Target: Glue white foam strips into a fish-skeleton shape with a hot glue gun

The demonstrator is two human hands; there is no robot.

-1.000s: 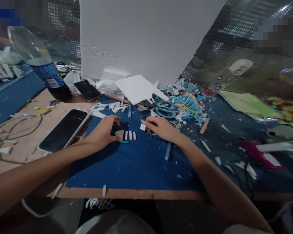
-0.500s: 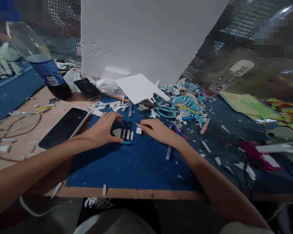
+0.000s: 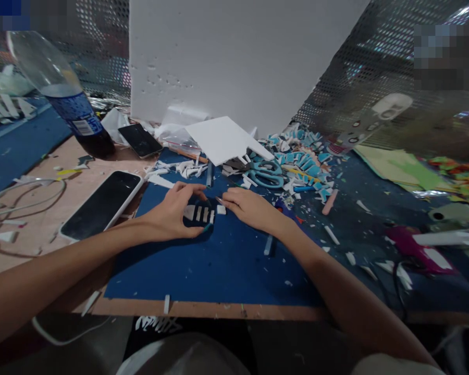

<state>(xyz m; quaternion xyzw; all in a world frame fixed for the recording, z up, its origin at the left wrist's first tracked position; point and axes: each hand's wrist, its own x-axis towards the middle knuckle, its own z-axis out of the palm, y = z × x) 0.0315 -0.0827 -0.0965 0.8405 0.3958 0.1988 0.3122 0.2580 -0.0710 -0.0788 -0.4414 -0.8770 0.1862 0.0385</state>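
My left hand point(image 3: 171, 213) rests on the blue cutting mat point(image 3: 219, 260), its fingers curved around a small dark card point(image 3: 197, 214) that carries a row of white cut pieces. My right hand point(image 3: 250, 207) is pinched on thin metal tweezers point(image 3: 220, 200) whose tip points left. A small white square piece point(image 3: 221, 209) lies at the right end of the row, just under that tip. The two hands almost touch above the card.
A large phone point(image 3: 101, 204) lies left of the mat, a smaller phone point(image 3: 139, 139) and a cola bottle point(image 3: 68, 104) behind it. Teal scissors point(image 3: 263, 174) sit in a heap of blue and white scraps. A white foam board point(image 3: 234, 57) stands at the back. A cable point(image 3: 23, 195) lies far left.
My right hand has moved left with the tweezers, bringing the white square piece to the end of the row. My left hand has shifted slightly up and right around the card.
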